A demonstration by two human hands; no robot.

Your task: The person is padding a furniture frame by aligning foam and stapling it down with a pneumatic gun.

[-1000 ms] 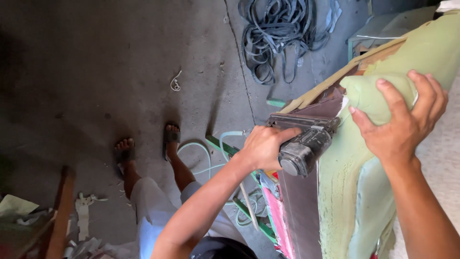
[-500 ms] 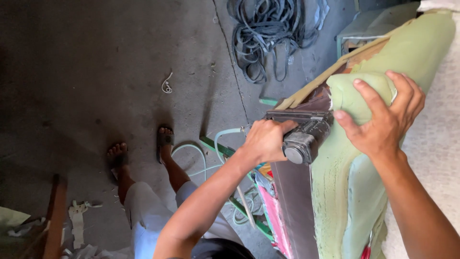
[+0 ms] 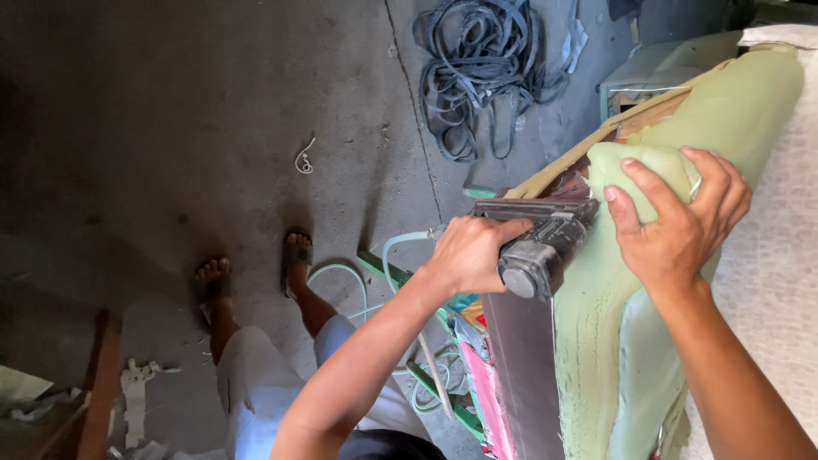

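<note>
The left hand (image 3: 470,253) was wrapped around the grip of a dark pneumatic staple gun (image 3: 538,238), its fingers closed fully about the handle so that only the knuckles and the back of the hand showed. The gun lay just right of those fingers, its long black magazine running left to right along the far side of the hand and its round grey rear cap facing the camera. Its nose was pressed against the upper edge of a dark panel (image 3: 520,366), right where the green foam (image 3: 622,341) met it.

The right hand (image 3: 677,226) lay spread on top of a folded lump of that foam, fingers curled down over it and the thumb stretched left toward the gun. The foam bulged up between the thumb and fingers, so the grip was a firm press, not a full fist. The thumb tip sat just beside the gun's body; whether they touched could not be told.

To the right of the foam ran a pale patterned fabric (image 3: 775,290). On the concrete floor (image 3: 170,128), at the far side, lay a tangle of dark straps (image 3: 486,68). A light green air hose (image 3: 400,247) looped near the person's sandalled feet (image 3: 294,260).
</note>
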